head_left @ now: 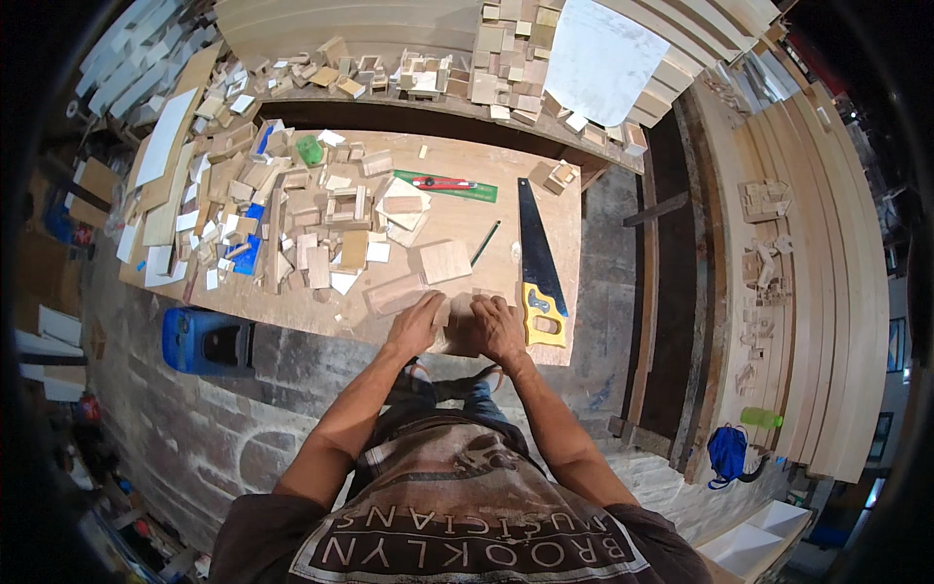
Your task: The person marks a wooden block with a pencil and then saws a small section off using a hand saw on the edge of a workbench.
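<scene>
At the near edge of the workbench, my left hand point(416, 326) and my right hand point(498, 329) face each other with curled fingers. Between them is a small wooden piece point(461, 319), gripped from both sides; its lower part blends with the bench edge. Beyond my left hand lie a flat wooden block point(446, 261) and a wooden tray-like piece point(394, 294). A dark pencil point(485, 243) rests past the block. To the right of my right hand is a handsaw point(541, 263) with a yellow handle, its blade pointing away from me.
Wood offcuts and small boxes point(345, 209) crowd the left of the workbench point(516, 156). A red utility knife point(446, 182) lies on a green ruler point(477, 193). A blue container point(195, 341) stands at the near left. Long boards point(817, 243) line the right side.
</scene>
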A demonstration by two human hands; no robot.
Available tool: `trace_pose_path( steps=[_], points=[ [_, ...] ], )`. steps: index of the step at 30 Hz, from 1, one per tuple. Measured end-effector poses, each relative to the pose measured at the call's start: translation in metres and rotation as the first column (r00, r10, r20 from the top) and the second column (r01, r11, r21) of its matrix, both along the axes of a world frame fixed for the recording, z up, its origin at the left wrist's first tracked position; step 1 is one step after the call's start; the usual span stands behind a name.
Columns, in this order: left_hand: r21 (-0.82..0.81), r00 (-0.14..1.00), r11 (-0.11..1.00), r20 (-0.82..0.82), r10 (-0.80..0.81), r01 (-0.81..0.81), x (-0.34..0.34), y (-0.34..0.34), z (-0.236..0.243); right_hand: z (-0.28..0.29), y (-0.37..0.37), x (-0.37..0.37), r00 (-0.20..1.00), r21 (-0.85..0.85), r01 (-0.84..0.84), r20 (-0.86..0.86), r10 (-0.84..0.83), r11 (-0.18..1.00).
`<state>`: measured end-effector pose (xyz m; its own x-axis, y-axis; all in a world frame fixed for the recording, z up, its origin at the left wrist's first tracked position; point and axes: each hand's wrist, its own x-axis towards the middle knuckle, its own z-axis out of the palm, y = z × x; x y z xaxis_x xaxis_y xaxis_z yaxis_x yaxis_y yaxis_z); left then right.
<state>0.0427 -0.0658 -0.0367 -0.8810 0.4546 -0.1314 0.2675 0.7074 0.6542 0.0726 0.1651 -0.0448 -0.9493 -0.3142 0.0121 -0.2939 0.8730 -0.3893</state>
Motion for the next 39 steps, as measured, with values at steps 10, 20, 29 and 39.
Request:
trace_pose_path(
  steps=[10,20,29,39],
  points=[
    [-0.014,0.999,0.999,0.023,0.034,-0.034,0.004,0.005,-0.006,0.008,-0.003,-0.003,0.995,-0.024,0.043,0.094,-0.041,0.999],
    [-0.015,1.0,1.0,-0.027,0.012,-0.012,0.007,0.006,-0.005,0.016,-0.006,-0.004,0.999,0.057,0.009,0.045,-0.012,0.998],
    [0.031,0.917,0.93,-0.16,0.366,-0.366,0.024,-0.045,0.013,0.035,-0.005,-0.001,0.981,0.219,0.162,0.071,-0.181,0.962],
    [0.112,0.727,0.73,-0.072,0.682,-0.674,0.032,-0.104,-0.009,0.02,0.011,-0.023,0.96,0.222,0.178,0.174,-0.218,0.959]
  ],
)
